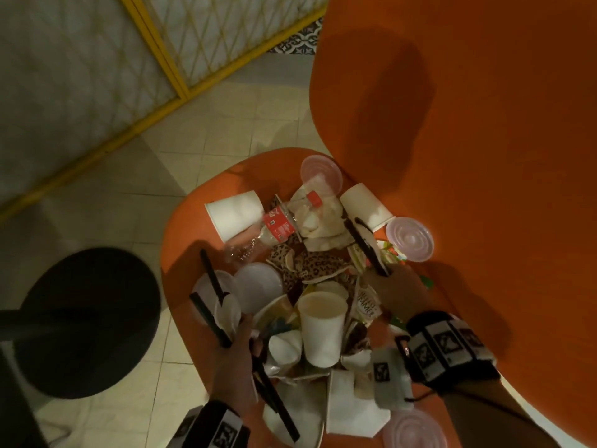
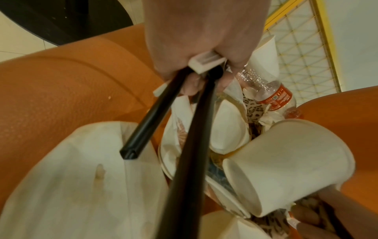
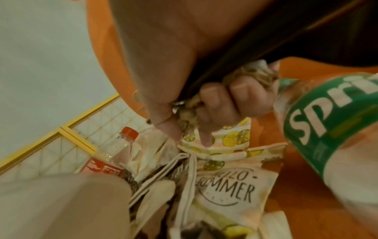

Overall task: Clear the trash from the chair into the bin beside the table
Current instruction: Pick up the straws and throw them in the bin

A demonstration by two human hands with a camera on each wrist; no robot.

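1. Location: the trash [image 1: 310, 286] lies heaped on the orange chair seat [image 1: 181, 227] at centre frame in the head view. The bin is not in view.
2. Left hand [image 1: 234, 360], lower centre: fingers curled round two black straws [image 2: 180, 145] together with a white plastic piece [image 2: 204, 63].
3. Right hand [image 1: 395, 291], right of centre: fingers closed on a black straw [image 1: 365, 245] and on crumpled printed paper [image 3: 225, 137].
4. Handling, judged:
   - Paper cups, such as the upright cup [image 1: 323, 328], are light and crush easily. Take them at the rim or nest them.
   - The red-label bottle [image 1: 274, 226] and the green-label bottle [image 3: 327, 129] appear empty, light and smooth. Grasp round the body or neck.
   - Clear lids [image 1: 409, 239] are thin and flat. Pinch at the edge.
   - Straws are stiff and slip loose easily. Bundle them.
   - Napkins and wrappers are soft. Gather by the handful.
5. Residue inside cups cannot be excluded. Carry them upright.
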